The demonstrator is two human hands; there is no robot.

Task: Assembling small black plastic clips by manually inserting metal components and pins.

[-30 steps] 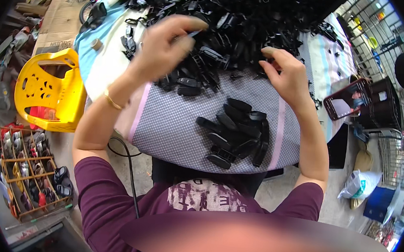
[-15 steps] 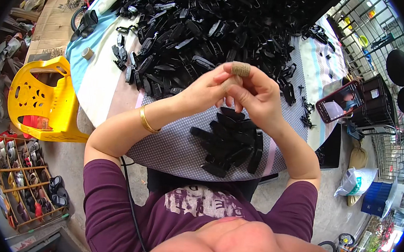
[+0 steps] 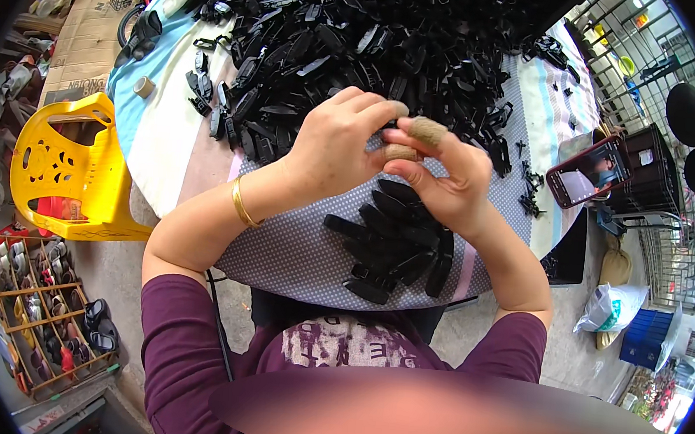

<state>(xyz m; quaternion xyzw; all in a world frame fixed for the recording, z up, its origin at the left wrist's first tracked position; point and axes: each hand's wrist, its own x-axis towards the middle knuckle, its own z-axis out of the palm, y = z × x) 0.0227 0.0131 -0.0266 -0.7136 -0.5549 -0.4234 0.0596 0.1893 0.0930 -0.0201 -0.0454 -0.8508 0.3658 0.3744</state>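
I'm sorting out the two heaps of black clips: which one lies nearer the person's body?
The small neat stack of black clips just below the hands; the big loose heap covers the table's far side.

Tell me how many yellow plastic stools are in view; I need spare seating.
1: the yellow plastic stool stands on the floor left of the table. Others may be hidden outside the view.

Off to our left there's a yellow plastic stool (image 3: pixel 67 168) on the floor, with a wooden rack (image 3: pixel 46 306) of small bits just below it, can't really tell what's in it. On the right, a phone (image 3: pixel 587 172) sits propped at the bench (image 3: pixel 163 151) edge, next to a black crate (image 3: pixel 653 173). A white sack (image 3: pixel 608 306) lies further down.
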